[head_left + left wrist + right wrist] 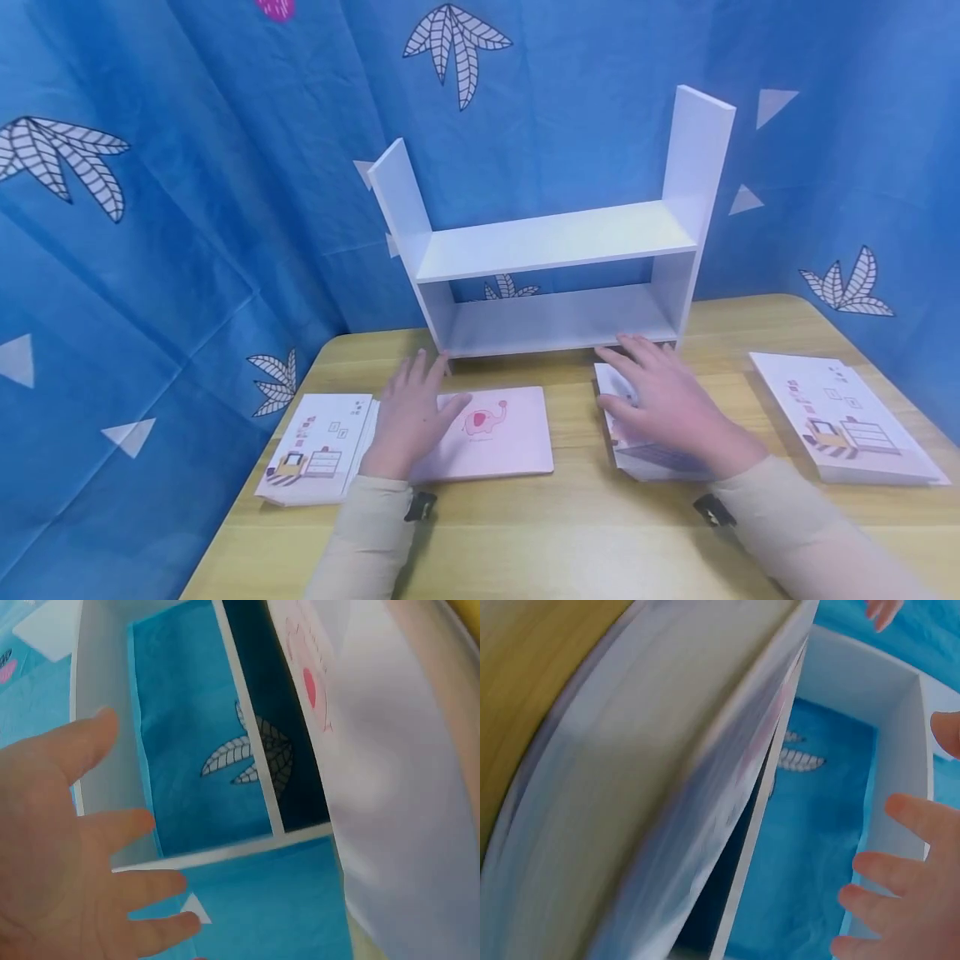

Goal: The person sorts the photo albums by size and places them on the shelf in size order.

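My left hand (411, 412) lies flat with straight fingers on the left part of a pink booklet with an elephant drawing (495, 433). My right hand (660, 398) rests flat, fingers spread, on a white booklet (652, 458) to the right. Both fingertips reach toward the foot of a white two-tier shelf (555, 242) standing upright at the back of the table. In the left wrist view the left hand (67, 862) is spread open before the shelf boards (101, 667). Seen from the right wrist, the right fingers (900, 900) hover beside the booklet's edge (630, 825).
A stack of illustrated booklets (315, 450) lies at the left of the wooden table (570, 533), and another illustrated booklet (847, 417) at the right. A blue leaf-patterned cloth (187, 208) hangs behind and on both sides.
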